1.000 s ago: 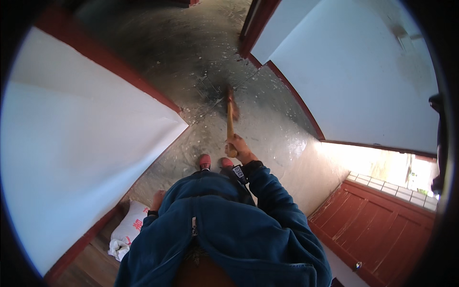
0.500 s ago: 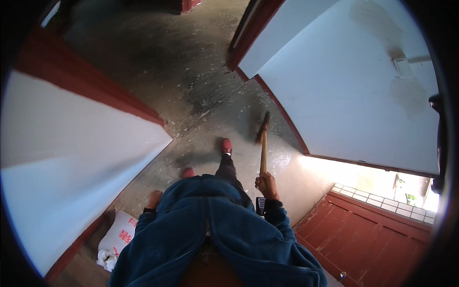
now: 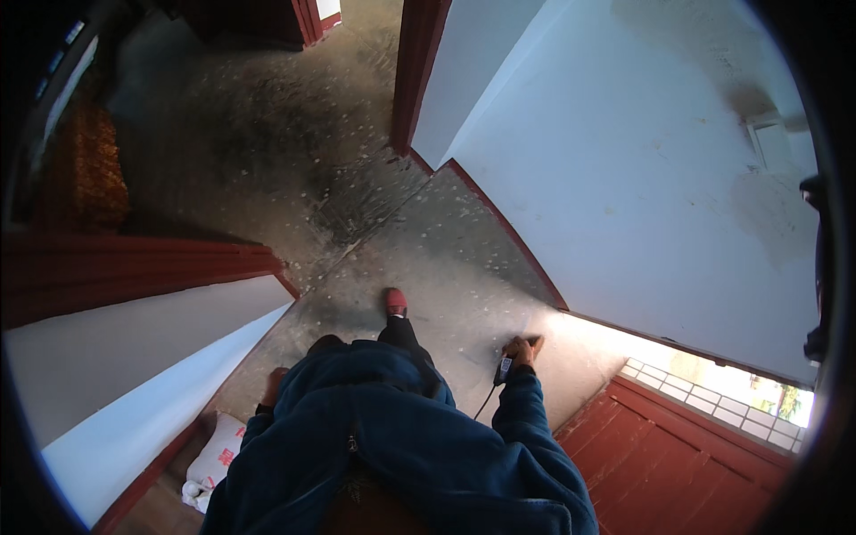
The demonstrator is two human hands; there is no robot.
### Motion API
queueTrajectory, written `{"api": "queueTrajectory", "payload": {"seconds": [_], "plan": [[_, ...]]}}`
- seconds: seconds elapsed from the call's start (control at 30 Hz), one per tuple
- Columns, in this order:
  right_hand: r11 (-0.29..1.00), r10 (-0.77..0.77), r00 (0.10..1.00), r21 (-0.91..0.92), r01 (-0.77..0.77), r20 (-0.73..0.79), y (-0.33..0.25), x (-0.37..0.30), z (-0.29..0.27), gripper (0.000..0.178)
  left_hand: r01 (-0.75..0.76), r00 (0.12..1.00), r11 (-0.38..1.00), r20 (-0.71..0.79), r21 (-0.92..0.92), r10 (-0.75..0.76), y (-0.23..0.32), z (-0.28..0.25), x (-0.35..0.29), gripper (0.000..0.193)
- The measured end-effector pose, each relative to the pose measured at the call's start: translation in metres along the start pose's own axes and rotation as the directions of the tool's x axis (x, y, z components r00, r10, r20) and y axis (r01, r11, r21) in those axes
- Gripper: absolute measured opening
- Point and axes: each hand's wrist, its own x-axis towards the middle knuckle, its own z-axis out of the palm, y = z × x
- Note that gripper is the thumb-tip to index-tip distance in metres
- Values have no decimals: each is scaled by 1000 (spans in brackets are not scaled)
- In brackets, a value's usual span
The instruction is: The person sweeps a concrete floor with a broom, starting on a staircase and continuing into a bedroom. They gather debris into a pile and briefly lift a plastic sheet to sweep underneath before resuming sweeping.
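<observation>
1. Your right hand (image 3: 522, 351) is closed around a brown hand brush (image 3: 537, 341), which shows just past your fingers, out to your right above the floor (most of it is hidden by your grip).
2. Your left hand (image 3: 275, 385) hangs beside your waist; you can't tell from this view whether its fingers are curled.
3. Behind that hand, near the wall base, lies a plump white sack with red markings (image 3: 219, 448); its contents are hidden.
4. Around you, the grey, pale-speckled concrete floor (image 3: 428, 241) runs ahead through a doorway. A white wall with dark red skirting (image 3: 624, 178) bounds your right, and a red panelled wooden surface (image 3: 660, 446) stands at lower right.
</observation>
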Motion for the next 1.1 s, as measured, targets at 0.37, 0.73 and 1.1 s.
{"api": "queueTrajectory", "payload": {"seconds": [0.37,0.73,1.1], "plan": [[818,327,790,-574,38,518,1,36,161,11,113,992,972,-32,-208,-123,-10,43,-12,37],[310,286,100,-190,932,953,-10,-78,388,36,110,964,932,-192,-344,-185,-32,38,37,33],[794,258,-108,-147,591,960,15,-142,584,16,153,845,278,-20,-948,-535,-48,88,26,20]]}}
